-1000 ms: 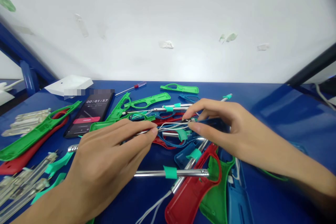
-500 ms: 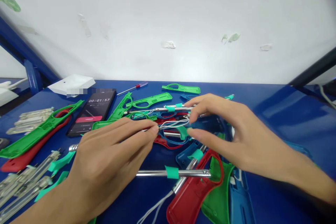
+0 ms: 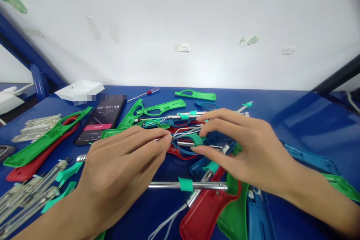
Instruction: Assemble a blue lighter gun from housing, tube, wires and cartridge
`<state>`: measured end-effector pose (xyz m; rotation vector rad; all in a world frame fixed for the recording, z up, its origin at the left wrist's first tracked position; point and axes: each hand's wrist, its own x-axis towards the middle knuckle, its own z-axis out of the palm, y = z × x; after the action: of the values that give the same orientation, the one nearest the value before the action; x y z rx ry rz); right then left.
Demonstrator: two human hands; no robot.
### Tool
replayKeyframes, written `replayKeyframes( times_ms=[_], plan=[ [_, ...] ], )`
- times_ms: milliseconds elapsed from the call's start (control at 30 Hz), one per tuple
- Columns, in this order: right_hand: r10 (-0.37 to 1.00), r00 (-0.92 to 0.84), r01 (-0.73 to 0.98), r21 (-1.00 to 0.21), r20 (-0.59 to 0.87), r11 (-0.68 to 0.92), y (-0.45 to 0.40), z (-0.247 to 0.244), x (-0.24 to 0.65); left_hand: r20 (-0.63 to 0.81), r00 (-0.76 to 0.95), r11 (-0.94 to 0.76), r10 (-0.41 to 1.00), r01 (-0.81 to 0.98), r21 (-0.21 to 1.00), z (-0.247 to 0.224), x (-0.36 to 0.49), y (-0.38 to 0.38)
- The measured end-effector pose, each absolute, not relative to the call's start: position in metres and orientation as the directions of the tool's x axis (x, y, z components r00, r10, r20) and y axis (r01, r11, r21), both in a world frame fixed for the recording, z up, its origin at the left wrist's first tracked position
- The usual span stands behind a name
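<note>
My left hand (image 3: 123,172) is closed in a pinch around a thin metal tube (image 3: 81,158), whose slotted end sticks out behind the knuckles. From its fingertips white wires (image 3: 185,131) run toward the right. My right hand (image 3: 244,146) is open at the far ends of these wires, thumb and forefinger apart; whether a fingertip touches a wire, I cannot tell. Under and between the hands lie a metal tube with a teal tape flag (image 3: 185,185), a blue plastic handle half and red ones. In front of my right hand rests a red handle half (image 3: 201,210).
Green handle halves (image 3: 161,108) lie toward the back, near a screwdriver (image 3: 147,93). On the left are a phone with a running timer (image 3: 101,120), a white box (image 3: 80,90) and several clear tubular parts (image 3: 36,191). Blue handle halves (image 3: 258,213) lie at the right.
My right hand's fingers have shifted slightly left along the wires, and the thumb has come lower and further left. My left hand keeps its pinch. The view has shifted a little.
</note>
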<state>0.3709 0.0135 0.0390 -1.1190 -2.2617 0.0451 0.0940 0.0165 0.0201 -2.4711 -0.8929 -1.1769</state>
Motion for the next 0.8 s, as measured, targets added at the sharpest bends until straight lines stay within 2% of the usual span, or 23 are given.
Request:
replayKeyframes(
  times_ms=[200, 367, 533, 733, 800],
  plan=[
    [0.685, -0.468, 0.696, -0.244, 0.558, 0.675, 0.012, 0.042, 0.371, 0.761, 0.485, -0.763, 0.431, 0.647, 0.019, 0.024, 0.096, 0.017],
    [0.745, -0.394, 0.637, -0.424, 0.539, 0.644, 0.008, 0.055, 0.371, 0.764, 0.486, -0.756, 0.425, 0.655, 0.004, 0.025, 0.097, 0.018],
    [0.943, -0.214, 0.557, -0.760, 0.256, 0.333, 0.011, 0.060, 0.374, 0.775, 0.483, -0.764, 0.408, 0.645, 0.001, 0.022, 0.096, 0.019],
    [0.970, -0.204, 0.494, -0.841, 0.134, 0.220, 0.016, 0.059, 0.373, 0.750, 0.471, -0.749, 0.464, 0.660, 0.049, 0.022, 0.095, 0.016],
    [0.973, -0.231, 0.408, -0.905, 0.027, 0.122, 0.018, 0.060, 0.373, 0.743, 0.486, -0.756, 0.459, 0.653, 0.040, 0.023, 0.095, 0.015]
  ],
)
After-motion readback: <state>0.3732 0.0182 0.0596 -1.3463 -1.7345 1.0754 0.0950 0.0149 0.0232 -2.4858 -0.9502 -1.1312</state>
